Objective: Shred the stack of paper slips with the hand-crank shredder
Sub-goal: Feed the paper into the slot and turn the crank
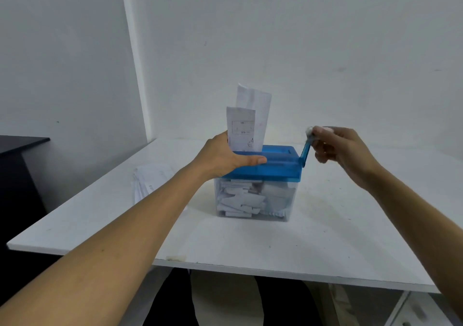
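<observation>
Left hand (223, 158) clasps the shredder lid (275, 171); right hand (343, 150), at three o'clock, pinches the crank (305, 150). Two slips (250, 120) stand in the slot; the stack (150, 183) lies at nine o'clock.

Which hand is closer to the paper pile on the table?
Left. The left hand grips the shredder lid right of the pile; the right hand pinches the crank, farther right.

Setting: plain office-type room, judged from bare white walls (325, 37) meeting in a corner at 11 o'clock, a white table (250, 240) with a paper shredder (265, 173) at centre and paper slips (150, 183) at 8 o'clock, a dark desk (20, 144) at 9 o'clock.
</observation>
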Available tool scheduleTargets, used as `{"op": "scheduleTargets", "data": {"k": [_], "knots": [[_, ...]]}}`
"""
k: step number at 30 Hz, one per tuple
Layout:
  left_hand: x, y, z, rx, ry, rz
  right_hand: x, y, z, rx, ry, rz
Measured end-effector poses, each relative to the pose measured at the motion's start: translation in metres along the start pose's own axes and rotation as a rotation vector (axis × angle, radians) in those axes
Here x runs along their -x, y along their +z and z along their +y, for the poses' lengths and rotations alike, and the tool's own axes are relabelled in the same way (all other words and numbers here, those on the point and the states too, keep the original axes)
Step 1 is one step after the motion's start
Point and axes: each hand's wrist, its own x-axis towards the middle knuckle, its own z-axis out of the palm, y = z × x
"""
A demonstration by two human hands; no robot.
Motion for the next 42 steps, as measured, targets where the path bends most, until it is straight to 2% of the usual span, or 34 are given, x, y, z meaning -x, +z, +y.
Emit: {"op": "scheduleTargets", "data": {"k": [4,7,11,15,24,28,31,35,42], "knots": [[0.004,0.002,0.000,-0.010,0.007,0.001,-0.024,0.008,0.015,-0.097,0.060,0.143],[0.005,0.000,0.001,-0.005,0.018,-0.005,-0.036,0.022,0.031,-0.024,0.097,0.229],[0.005,-0.001,0.002,0.008,0.016,-0.018,-0.029,0.040,0.060,0.044,0.250,0.202],[0.006,0.002,0.002,0.008,0.020,-0.001,-0.007,0.047,0.083,0.148,0.301,0.191],[0.008,0.005,0.003,0.002,0.022,0.044,0.060,0.043,0.061,0.178,0.360,0.023],[0.007,0.003,0.004,0.005,0.018,0.033,0.075,0.017,0.024,0.069,0.257,-0.194],[0.007,0.002,0.005,0.001,0.003,0.017,0.062,0.001,0.002,0.048,0.156,-0.251],[0.009,0.002,0.005,0.017,-0.004,0.042,0.029,0.000,-0.007,-0.060,0.096,-0.138],[0.007,0.002,0.000,-0.008,-0.029,0.059,-0.022,0.027,0.014,-0.052,0.060,0.285]]}}
